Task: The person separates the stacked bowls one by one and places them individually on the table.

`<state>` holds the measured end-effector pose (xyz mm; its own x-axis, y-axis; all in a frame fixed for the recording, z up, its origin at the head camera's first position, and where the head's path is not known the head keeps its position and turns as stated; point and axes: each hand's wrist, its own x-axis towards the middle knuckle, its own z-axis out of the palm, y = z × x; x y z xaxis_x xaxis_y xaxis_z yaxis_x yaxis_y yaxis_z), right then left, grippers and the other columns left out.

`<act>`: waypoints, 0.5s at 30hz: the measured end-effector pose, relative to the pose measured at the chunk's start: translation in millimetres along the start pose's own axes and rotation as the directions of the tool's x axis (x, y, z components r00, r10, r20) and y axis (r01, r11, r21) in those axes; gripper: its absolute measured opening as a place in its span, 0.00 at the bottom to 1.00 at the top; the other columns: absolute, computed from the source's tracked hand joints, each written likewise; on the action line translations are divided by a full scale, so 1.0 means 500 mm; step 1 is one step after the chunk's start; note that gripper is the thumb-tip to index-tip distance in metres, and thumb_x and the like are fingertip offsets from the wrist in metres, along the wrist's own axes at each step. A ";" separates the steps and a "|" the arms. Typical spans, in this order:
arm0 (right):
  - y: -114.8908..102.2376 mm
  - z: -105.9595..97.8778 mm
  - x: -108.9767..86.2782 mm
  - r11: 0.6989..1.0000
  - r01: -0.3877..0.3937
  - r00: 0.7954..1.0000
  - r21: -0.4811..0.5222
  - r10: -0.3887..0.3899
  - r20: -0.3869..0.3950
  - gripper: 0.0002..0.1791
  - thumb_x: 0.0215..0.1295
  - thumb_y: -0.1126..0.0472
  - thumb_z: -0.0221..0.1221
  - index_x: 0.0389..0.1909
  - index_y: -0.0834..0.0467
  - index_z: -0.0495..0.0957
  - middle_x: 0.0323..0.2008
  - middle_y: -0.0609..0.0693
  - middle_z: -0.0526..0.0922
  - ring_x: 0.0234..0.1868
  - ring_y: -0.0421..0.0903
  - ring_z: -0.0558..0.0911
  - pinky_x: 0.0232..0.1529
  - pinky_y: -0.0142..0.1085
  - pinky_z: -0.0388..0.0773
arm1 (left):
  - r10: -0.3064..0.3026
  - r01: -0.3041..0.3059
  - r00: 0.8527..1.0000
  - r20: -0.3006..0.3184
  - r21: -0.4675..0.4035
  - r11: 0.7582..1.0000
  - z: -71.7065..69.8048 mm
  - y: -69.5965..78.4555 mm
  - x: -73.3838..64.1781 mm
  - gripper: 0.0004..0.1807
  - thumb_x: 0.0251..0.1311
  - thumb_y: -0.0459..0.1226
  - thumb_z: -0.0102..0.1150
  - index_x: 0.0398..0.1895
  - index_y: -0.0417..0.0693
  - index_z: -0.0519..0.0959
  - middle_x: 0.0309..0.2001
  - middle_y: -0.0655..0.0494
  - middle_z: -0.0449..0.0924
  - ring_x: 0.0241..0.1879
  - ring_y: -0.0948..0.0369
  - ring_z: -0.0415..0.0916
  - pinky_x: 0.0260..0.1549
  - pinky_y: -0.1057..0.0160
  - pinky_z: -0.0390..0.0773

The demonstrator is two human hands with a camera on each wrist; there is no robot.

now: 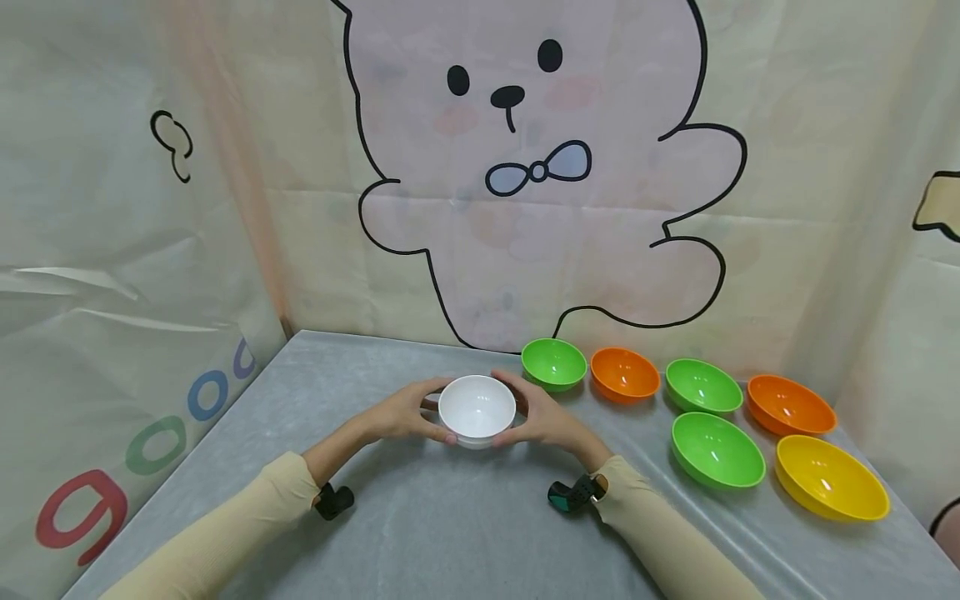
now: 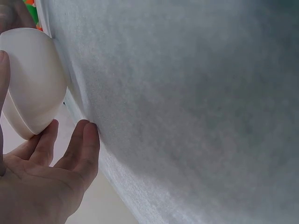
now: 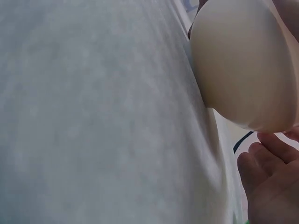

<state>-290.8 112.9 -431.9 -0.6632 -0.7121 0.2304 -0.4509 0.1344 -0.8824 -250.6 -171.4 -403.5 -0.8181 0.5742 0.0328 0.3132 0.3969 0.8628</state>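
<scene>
A white bowl [image 1: 477,408] is held mouth up between both hands near the middle of the table. My left hand [image 1: 415,412] grips its left side, thumb at the near side and fingers round the far side. From the opposite side my right hand [image 1: 542,417] grips it in the same way. In the left wrist view, the bowl's smooth side [image 2: 37,74] shows a line running around it, with fingertips against its edge. The right wrist view has the bowl [image 3: 243,65] close over the grey cloth, with fingertips right at its rim.
Grey cloth [image 1: 450,533] covers the table. On the right stand green bowls [image 1: 553,365], orange bowls [image 1: 625,375] and a yellow bowl [image 1: 831,478], mouths up. The nearest green one is just behind my right hand. A curtain with a bear drawing [image 1: 525,242] hangs behind.
</scene>
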 end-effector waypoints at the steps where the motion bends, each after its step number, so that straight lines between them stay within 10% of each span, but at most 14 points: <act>1: 0.000 0.002 0.002 1.000 -0.004 1.000 -0.008 0.004 0.000 0.58 0.50 0.57 0.80 0.77 0.65 0.56 0.70 0.54 0.67 0.67 0.51 0.69 0.68 0.47 0.66 | 0.000 0.000 1.000 0.001 0.002 1.000 0.000 0.000 0.001 0.48 0.55 0.37 0.78 0.76 0.41 0.62 0.69 0.45 0.67 0.62 0.40 0.71 0.58 0.47 0.75; 15: 0.000 0.009 0.006 0.999 0.016 0.999 -0.042 -0.017 -0.030 0.52 0.48 0.55 0.81 0.74 0.55 0.66 0.63 0.48 0.75 0.60 0.49 0.75 0.62 0.45 0.73 | 0.025 -0.025 1.000 0.001 0.004 1.000 0.000 -0.002 0.000 0.47 0.55 0.36 0.78 0.76 0.40 0.62 0.68 0.45 0.68 0.61 0.40 0.72 0.57 0.48 0.76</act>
<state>-290.2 107.8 -432.9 -0.6729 -0.6935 0.2574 -0.4858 0.1519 -0.8608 -250.7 -171.6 -404.3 -0.8096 0.5845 0.0539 0.3355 0.3855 0.8595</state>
